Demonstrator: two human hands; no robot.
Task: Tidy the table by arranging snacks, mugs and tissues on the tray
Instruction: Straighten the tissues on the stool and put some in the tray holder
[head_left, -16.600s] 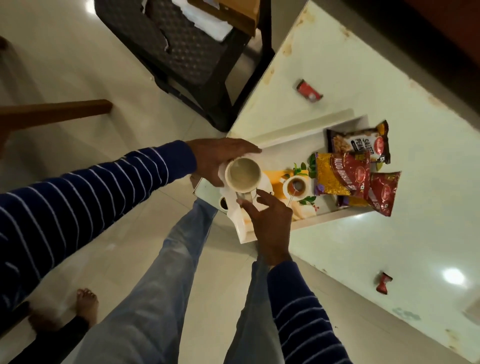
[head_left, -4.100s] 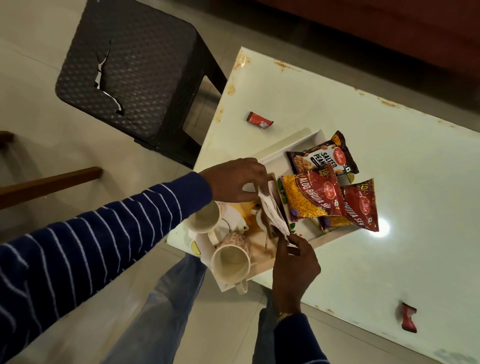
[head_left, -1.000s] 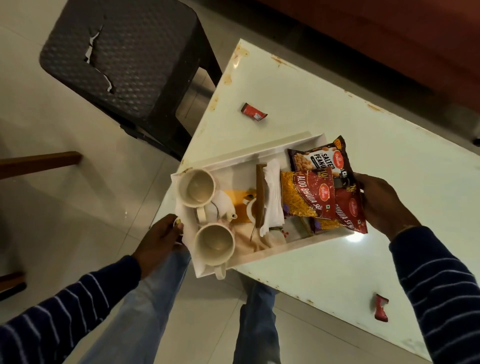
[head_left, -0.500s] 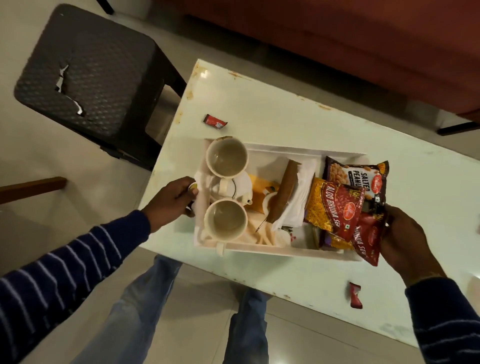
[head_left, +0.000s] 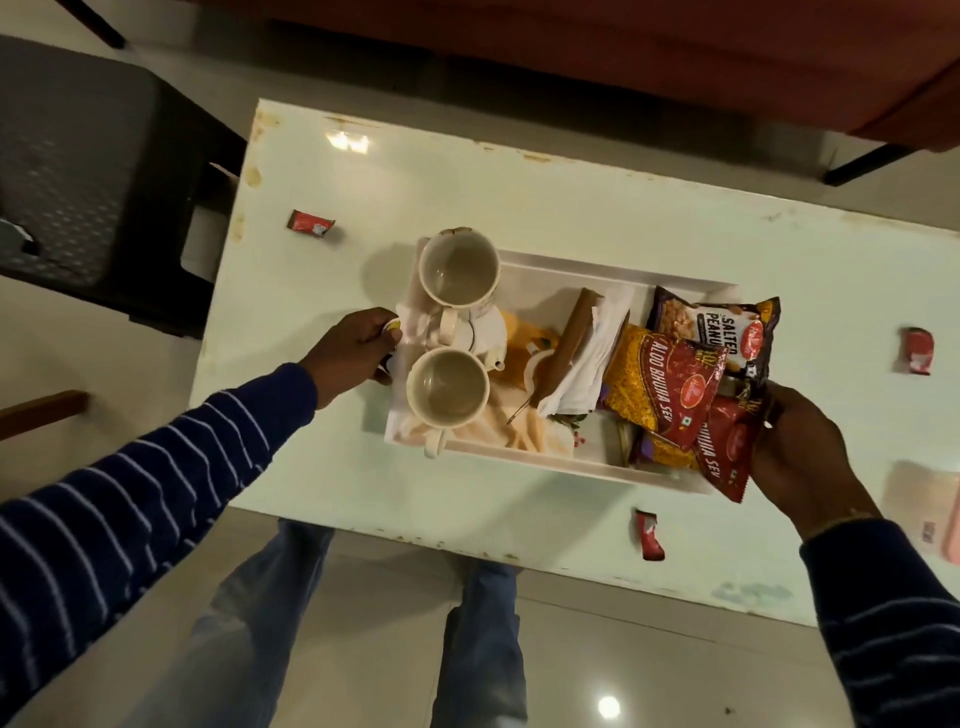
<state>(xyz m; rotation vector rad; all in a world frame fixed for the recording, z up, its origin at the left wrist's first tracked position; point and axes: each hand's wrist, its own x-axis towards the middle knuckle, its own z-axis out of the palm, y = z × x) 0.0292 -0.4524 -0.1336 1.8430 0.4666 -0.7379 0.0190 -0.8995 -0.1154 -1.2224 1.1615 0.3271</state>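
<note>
The white rectangular tray (head_left: 540, 267) sits mid-table on the pale glossy table (head_left: 519, 187), carrying two cream ceramic mugs (head_left: 447, 387), white folded tissues (head_left: 587, 364) and red-and-yellow snack packets (head_left: 662, 384). If it tilts when lifted, I reckon the overhanging packets could slip off and the mugs slide. The left hand (head_left: 353, 351) is closed on the tray's left edge; the right hand (head_left: 802, 452) clasps its right end, pinning the packets.
</note>
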